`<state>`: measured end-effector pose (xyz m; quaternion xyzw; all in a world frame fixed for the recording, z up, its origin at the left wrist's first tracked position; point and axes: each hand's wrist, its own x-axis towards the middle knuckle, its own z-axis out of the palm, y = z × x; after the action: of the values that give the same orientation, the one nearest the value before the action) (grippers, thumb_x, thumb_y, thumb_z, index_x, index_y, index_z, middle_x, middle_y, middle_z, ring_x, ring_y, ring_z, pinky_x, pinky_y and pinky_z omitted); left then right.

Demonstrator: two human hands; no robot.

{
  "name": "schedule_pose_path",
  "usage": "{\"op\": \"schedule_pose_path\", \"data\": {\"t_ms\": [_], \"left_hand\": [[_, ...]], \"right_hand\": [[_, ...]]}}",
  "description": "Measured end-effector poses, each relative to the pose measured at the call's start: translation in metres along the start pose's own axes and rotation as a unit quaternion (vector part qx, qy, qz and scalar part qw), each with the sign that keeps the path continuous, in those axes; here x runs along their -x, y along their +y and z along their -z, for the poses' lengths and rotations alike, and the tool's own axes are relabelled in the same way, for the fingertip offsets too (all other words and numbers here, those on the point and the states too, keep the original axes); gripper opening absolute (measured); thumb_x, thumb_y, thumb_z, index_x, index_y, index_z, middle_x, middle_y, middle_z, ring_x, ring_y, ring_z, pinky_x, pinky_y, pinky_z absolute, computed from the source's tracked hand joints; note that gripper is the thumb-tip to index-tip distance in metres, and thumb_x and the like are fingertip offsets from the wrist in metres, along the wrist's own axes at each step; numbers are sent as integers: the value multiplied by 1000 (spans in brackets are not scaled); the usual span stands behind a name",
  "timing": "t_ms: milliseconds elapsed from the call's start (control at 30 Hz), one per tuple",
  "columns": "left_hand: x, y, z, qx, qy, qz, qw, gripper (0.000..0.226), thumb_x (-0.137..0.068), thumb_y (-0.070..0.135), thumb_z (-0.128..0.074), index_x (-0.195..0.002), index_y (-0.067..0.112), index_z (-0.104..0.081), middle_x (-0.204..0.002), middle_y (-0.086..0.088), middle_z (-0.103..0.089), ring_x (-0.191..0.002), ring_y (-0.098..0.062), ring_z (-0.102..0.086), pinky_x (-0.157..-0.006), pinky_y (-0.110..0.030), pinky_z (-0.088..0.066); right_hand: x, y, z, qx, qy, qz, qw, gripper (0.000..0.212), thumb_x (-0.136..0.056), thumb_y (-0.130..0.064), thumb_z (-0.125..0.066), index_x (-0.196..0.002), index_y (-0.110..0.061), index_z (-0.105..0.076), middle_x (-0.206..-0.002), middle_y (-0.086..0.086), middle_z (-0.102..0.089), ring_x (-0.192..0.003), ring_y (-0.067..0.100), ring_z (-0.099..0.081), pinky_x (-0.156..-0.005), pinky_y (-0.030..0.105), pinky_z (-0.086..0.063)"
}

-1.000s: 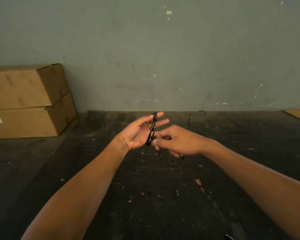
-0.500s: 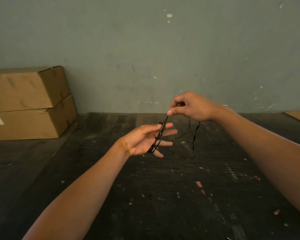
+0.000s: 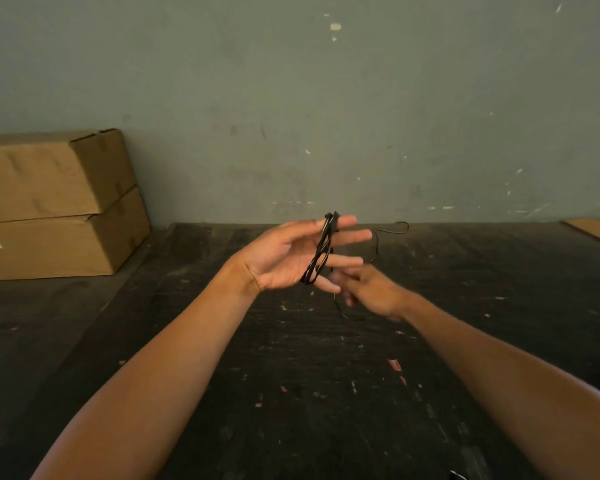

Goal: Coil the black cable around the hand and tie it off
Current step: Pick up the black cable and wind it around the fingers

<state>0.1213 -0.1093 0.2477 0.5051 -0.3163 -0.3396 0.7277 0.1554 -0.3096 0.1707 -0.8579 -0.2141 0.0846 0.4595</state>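
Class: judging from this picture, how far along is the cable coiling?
Done: several turns of black cable circle the open left hand. In hand: the blurred right hand guides the strand below it. Left: the loose tail is unwound, and nothing is tied off.

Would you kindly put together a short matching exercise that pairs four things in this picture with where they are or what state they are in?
Things:
1. left hand
2. right hand
3. black cable
4. cardboard boxes

Places or states:
A. stacked by the wall on the left
B. looped around spread fingers
C. blurred, low beside the coil
D. open, palm showing, fingers spread

Pairs: 1-D, 2-C, 3-B, 4-A
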Motion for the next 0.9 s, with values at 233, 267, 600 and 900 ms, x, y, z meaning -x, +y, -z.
{"op": "schedule_pose_path", "data": {"t_ms": [233,267,600,900], "left_hand": [[2,-2,12,5,66,-10,998,46,-90,39,-52,-131,22,-61,-154,-17,-40,-137,-46,-41,-94,-74,-35],[3,-4,13,3,67,-12,998,46,-89,38,-53,-131,21,-61,-154,-17,-40,-136,-46,-41,-92,-73,-37],[-10,-4,21,60,148,-74,984,37,-96,44,-42,-119,30,-68,-150,-13,-47,-133,-51,-43,-87,-74,-38],[-13,-10,33,69,193,-73,976,38,-103,44,-32,-126,32,-60,-149,-10,-49,-134,-51,-41,-91,-81,-32]], "right_hand": [[14,8,-42,-76,-34,-4,996,27,-102,-32,-44,-96,-16,-65,-65,-3,-44,-63,14,-48,-67,30,-47],[14,8,-43,-69,-36,-5,997,27,-102,-31,-44,-96,-15,-65,-65,-3,-44,-62,13,-48,-67,30,-47],[13,-11,-57,-7,-79,29,996,31,-105,-33,-34,-117,-19,-58,-60,-1,-45,-50,8,-49,-55,25,-48],[20,-35,-50,34,-114,17,993,34,-104,-37,-35,-116,-17,-60,-61,1,-41,-47,12,-44,-51,30,-48]]}}
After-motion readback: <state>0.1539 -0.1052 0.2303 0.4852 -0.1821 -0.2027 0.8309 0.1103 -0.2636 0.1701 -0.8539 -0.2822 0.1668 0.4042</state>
